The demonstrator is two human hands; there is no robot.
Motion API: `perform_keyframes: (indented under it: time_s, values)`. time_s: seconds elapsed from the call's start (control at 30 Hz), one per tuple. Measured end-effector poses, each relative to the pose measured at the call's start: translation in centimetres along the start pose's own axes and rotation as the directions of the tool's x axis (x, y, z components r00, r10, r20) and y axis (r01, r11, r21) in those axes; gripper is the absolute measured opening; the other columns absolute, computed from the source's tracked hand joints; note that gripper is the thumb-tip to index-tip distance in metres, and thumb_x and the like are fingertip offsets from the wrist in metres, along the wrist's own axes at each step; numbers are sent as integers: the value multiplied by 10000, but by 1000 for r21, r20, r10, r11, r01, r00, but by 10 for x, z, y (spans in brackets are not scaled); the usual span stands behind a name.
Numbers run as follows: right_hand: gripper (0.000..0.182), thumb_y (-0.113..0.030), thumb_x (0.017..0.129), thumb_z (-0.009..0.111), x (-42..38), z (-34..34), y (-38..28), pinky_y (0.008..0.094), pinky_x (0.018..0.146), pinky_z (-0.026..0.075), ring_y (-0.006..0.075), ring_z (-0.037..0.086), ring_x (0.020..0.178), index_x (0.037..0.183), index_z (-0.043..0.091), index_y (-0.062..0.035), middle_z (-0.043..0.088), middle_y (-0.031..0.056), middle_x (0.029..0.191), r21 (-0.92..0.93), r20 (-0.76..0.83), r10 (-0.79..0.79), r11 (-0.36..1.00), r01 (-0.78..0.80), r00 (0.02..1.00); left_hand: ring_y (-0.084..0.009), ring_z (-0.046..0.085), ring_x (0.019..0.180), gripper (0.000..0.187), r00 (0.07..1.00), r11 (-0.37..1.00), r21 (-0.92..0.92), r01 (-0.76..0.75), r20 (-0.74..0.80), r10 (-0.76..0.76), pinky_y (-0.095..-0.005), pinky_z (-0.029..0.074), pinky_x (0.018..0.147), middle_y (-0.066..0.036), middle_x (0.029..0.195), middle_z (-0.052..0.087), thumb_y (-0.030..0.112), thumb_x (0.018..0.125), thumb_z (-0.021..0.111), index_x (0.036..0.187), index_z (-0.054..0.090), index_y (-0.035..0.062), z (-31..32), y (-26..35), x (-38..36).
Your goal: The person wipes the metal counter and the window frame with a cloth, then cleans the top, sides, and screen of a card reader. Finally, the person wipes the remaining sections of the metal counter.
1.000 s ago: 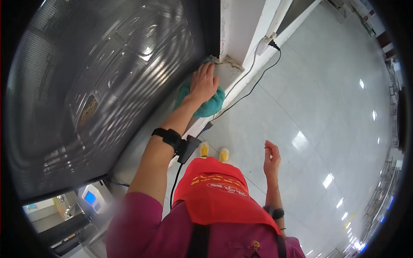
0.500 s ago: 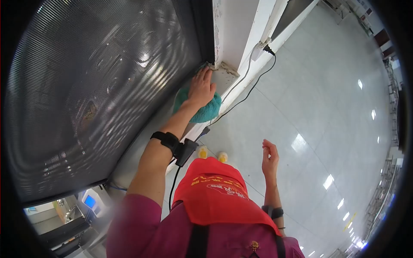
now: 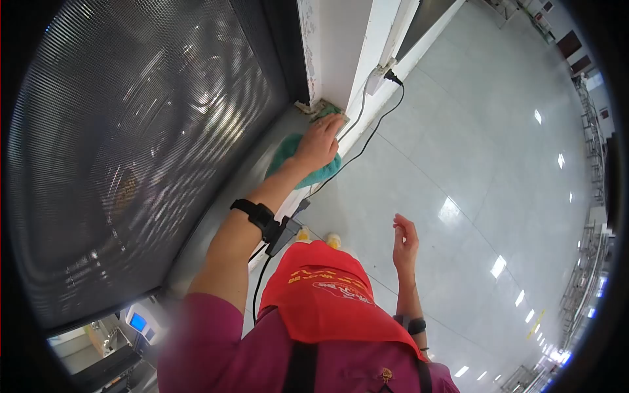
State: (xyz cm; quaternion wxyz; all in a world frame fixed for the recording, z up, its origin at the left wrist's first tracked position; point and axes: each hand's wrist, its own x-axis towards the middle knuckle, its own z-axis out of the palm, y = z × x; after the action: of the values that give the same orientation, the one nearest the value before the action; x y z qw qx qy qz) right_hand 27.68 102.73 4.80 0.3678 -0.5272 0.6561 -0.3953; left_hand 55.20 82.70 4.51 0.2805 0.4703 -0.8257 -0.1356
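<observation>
My left hand (image 3: 318, 145) presses a teal-green cloth (image 3: 278, 156) down on a narrow sill (image 3: 226, 196) beside the dark mesh screen. The fingers point toward the corner at the foot of the white post, near the sill's outer edge. A bit of the cloth shows beyond the fingertips, and the palm hides its middle. My right hand (image 3: 405, 243) hangs over the floor at my side, its fingers loosely bent and nothing held in them.
A large dark mesh screen (image 3: 151, 144) rises on the left. A white post (image 3: 344, 56) stands ahead. A black cable (image 3: 370, 145) runs from a plug (image 3: 393, 76) along the sill's outer side. Glossy tiled floor (image 3: 472, 157) spreads to the right.
My left hand has slid with the cloth from the corner by the screen rightward to the sill's outer edge. The view has shifted slightly. My right hand stays at my side.
</observation>
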Motion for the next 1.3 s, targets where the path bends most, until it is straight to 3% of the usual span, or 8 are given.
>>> perform_keyframes:
  time_s: [0.23,0.47,0.6,0.8,0.97,1.1,1.17,1.3]
  values:
    - [248,17,937,476,1,8,12,290,747,501,190,634,903,1135,618,-27,638,95,1046,5,22,-4,1000,4,1000,-333,487,1226,378,979,989,-89,-120,153,132,-436,377,1044,-191,1275,544,35,852,490,1227,520,-1,-37,7,-53]
    - [238,14,938,479,17,16,-7,293,751,505,192,635,901,1127,618,-22,640,102,1032,27,29,-28,999,28,999,-333,543,1144,302,976,975,-79,-207,51,211,-426,415,1002,-175,1180,598,44,853,496,1141,580,14,-23,-4,-26]
    - [240,21,936,475,15,19,-3,294,753,505,193,634,901,1126,617,-16,641,110,1032,27,70,-50,998,48,996,-340,588,1024,239,991,953,-279,-121,13,130,-409,451,938,-148,1046,635,43,810,514,1033,601,27,-13,-9,7]
    - [246,29,935,470,8,13,3,293,768,500,186,632,905,1129,616,-12,645,109,1038,53,51,-40,998,37,998,-349,557,1082,239,995,970,-225,-94,15,100,-426,437,956,-157,1102,616,56,809,534,1040,585,24,-30,-1,-44]
    - [243,13,945,469,2,-1,15,295,780,498,186,634,904,1140,613,-11,648,101,1029,36,8,15,999,-15,1000,-341,511,1166,286,993,983,-148,-106,29,111,-432,418,982,-165,1238,552,79,833,531,1112,561,23,-14,-13,-8]
    - [242,4,949,472,1,-9,20,299,787,500,181,633,908,1146,611,-11,650,94,1026,12,33,43,999,-44,999,-342,463,1254,377,1000,1000,-29,-4,23,5,-424,387,1043,-162,1338,501,94,826,570,1198,535,39,-1,-9,4]
    - [239,-1,950,475,4,-1,31,305,793,501,176,631,914,1147,610,-10,653,89,1012,56,65,44,997,-48,997,-362,356,1337,558,995,991,85,102,-17,-101,-455,300,1104,-189,1408,423,269,839,642,1304,456,24,-4,-4,-24]
    - [241,-5,956,464,12,15,33,301,799,498,172,625,897,1149,609,-8,654,84,982,80,169,-16,997,2,986,-390,316,1355,729,926,909,178,376,-93,-365,-470,271,1120,-236,1430,372,377,806,696,1360,387,18,-46,21,-90]
